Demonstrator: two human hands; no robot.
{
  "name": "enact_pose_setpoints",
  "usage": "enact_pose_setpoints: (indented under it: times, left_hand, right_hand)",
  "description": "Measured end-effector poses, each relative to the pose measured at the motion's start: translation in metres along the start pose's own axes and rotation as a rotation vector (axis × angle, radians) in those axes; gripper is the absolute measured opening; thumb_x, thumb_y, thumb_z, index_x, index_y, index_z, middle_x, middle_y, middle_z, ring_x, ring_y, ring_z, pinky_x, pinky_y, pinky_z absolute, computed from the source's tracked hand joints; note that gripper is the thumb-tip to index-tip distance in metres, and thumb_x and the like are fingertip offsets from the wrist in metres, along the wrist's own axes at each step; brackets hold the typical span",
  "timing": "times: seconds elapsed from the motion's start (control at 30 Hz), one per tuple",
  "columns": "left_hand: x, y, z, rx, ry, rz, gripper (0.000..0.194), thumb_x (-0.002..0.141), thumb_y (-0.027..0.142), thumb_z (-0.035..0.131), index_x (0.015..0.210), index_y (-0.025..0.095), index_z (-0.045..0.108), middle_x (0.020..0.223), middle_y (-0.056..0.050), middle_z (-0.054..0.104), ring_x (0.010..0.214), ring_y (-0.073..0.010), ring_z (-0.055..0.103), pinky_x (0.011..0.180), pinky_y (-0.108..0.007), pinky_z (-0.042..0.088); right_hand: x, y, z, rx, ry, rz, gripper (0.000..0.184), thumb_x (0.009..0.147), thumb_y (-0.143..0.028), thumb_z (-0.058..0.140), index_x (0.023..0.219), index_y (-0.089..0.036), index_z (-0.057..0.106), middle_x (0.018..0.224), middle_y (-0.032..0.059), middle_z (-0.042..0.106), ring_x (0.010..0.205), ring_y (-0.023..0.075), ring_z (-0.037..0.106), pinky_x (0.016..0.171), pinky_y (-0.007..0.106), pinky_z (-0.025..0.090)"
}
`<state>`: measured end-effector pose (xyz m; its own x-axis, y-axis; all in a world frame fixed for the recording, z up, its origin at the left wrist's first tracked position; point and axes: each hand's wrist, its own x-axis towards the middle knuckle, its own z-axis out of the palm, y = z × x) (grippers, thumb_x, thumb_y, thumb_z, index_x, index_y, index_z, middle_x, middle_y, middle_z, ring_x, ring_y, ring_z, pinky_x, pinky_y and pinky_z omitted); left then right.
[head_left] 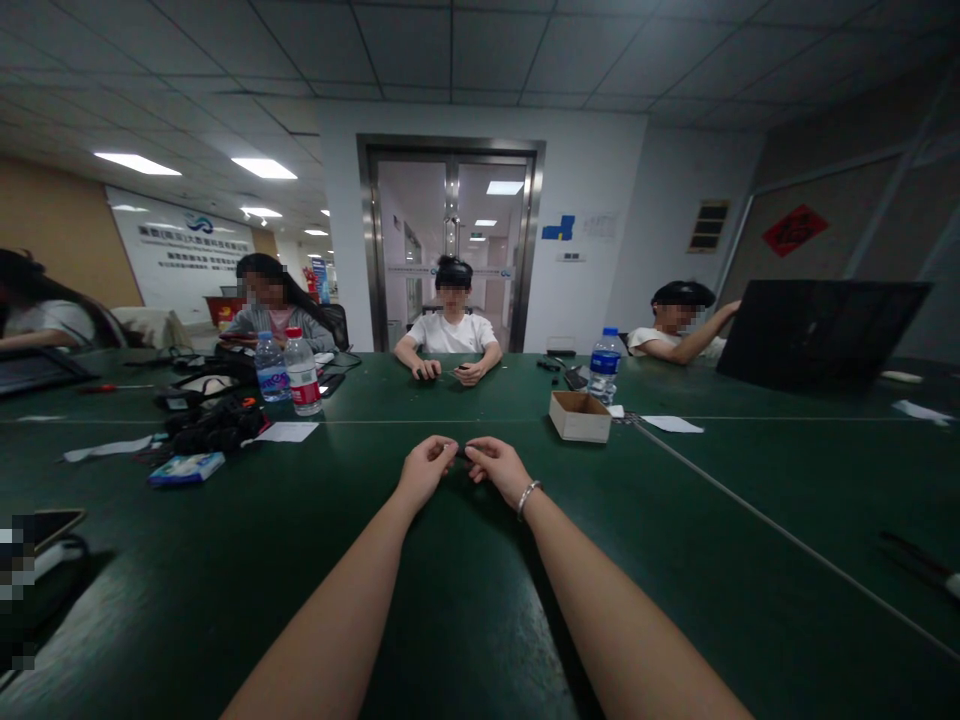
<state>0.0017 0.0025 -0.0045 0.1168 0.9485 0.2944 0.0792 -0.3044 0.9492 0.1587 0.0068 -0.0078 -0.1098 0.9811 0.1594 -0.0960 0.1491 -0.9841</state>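
My left hand [424, 472] and my right hand [501, 468] are close together above the green table [465, 600], their fingertips almost meeting. Each hand is closed in a pinch. Between the fingertips a small dark piece [461, 452] shows, too small and too covered by the fingers to name. Around my right wrist sits a silver bracelet [529, 498]. An open cardboard box [580, 422] stands on the table beyond my right hand and to its right.
Water bottles [302, 375] and black gear with cables [214, 425] lie left, near a blue-white packet [186, 468]. Another bottle [604, 368] stands behind the box. A cable [750, 500] crosses the right side. A black panel [817, 335] and several seated people surround the table.
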Motion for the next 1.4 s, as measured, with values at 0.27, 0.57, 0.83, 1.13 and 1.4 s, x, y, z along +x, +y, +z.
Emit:
enact_pose_setpoints:
  times: [0.27, 0.57, 0.83, 1.13, 1.4]
  left_hand:
    - [0.0043, -0.0029, 0.0007, 0.01, 0.027, -0.055, 0.036, 0.067, 0.045, 0.063, 0.081, 0.012, 0.062, 0.067, -0.005, 0.061, 0.063, -0.0141, 0.056, 0.056, -0.022, 0.043]
    - [0.0043, -0.0022, 0.0023, 0.029, 0.063, -0.086, 0.039, 0.069, 0.051, 0.059, 0.072, 0.012, 0.06, 0.061, -0.003, 0.058, 0.055, -0.012, 0.053, 0.051, -0.021, 0.04]
    - [0.0065, -0.0058, 0.0008, 0.129, 0.093, -0.107, 0.045, 0.071, 0.056, 0.054, 0.073, 0.012, 0.062, 0.063, -0.005, 0.061, 0.056, -0.013, 0.054, 0.051, -0.022, 0.04]
    - [0.0056, -0.003, 0.0029, 0.056, 0.077, -0.124, 0.042, 0.07, 0.054, 0.057, 0.073, 0.012, 0.061, 0.065, -0.005, 0.061, 0.057, -0.0124, 0.055, 0.048, -0.02, 0.041]
    - [0.0065, -0.006, 0.0034, 0.093, 0.103, -0.127, 0.044, 0.072, 0.055, 0.053, 0.073, 0.012, 0.062, 0.065, -0.006, 0.061, 0.057, -0.0128, 0.056, 0.048, -0.02, 0.042]
  right_hand:
    - [0.0012, 0.0028, -0.0011, 0.014, -0.001, -0.006, 0.035, 0.062, -0.028, 0.075, 0.087, -0.011, 0.057, 0.056, 0.0006, 0.059, 0.045, 0.0096, 0.055, 0.04, 0.017, 0.045]
    - [-0.0043, -0.0007, -0.0014, 0.005, -0.038, -0.045, 0.043, 0.056, -0.029, 0.077, 0.09, -0.014, 0.055, 0.06, -0.0027, 0.057, 0.049, 0.009, 0.055, 0.044, 0.018, 0.045]
    - [-0.0057, -0.0035, -0.0003, -0.015, -0.038, -0.065, 0.043, 0.056, -0.028, 0.077, 0.09, -0.015, 0.054, 0.068, -0.0021, 0.056, 0.05, 0.0084, 0.055, 0.044, 0.019, 0.045]
    - [-0.005, -0.0026, -0.0004, -0.012, -0.04, -0.064, 0.043, 0.057, -0.027, 0.076, 0.09, -0.015, 0.053, 0.066, -0.0033, 0.056, 0.046, 0.0069, 0.053, 0.043, 0.019, 0.044]
    - [-0.0045, -0.001, 0.0, -0.021, -0.045, -0.08, 0.044, 0.055, -0.028, 0.077, 0.088, -0.015, 0.052, 0.064, -0.0042, 0.055, 0.046, 0.0076, 0.053, 0.043, 0.019, 0.044]
